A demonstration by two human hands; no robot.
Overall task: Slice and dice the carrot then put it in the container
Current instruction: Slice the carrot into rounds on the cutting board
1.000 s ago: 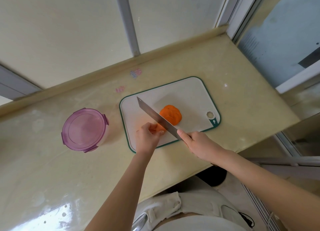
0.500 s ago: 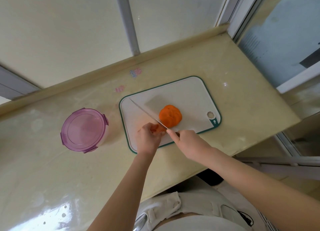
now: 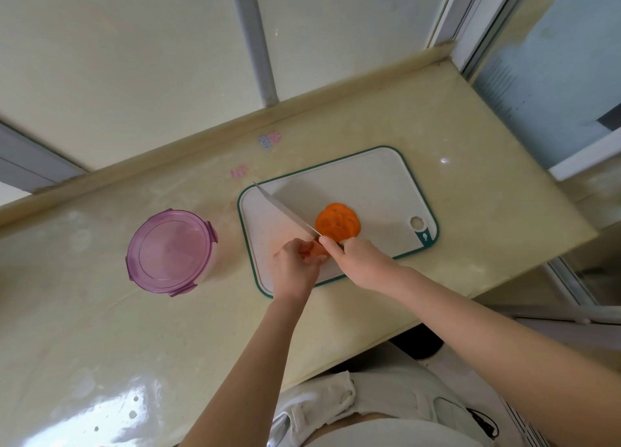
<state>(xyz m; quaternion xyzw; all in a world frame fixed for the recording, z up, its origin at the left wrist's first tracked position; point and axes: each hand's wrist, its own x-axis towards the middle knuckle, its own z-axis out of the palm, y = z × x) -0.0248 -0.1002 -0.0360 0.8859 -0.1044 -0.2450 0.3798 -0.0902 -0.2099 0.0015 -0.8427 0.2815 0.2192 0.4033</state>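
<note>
One cutting board [image 3: 369, 184] lies on one counter [image 3: 100, 329]. One knife [image 3: 285, 211] is there, one round container [image 3: 169, 250] with one purple lid at the left, and one heap of carrot slices [image 3: 337, 225], too overlapped to count. Two small stickers [image 3: 269, 139] sit at the far edge. Two hands: left hand [image 3: 295, 268], right hand [image 3: 361, 263].

Orange carrot slices [image 3: 337, 225] on a white, green-rimmed board [image 3: 369, 184] (container lid [image 3: 169, 250] purple).

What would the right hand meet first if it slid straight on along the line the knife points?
Probably the left hand holding the carrot stub, right beside the right hand; beyond, bare cutting board. Depth is unclear.
</note>
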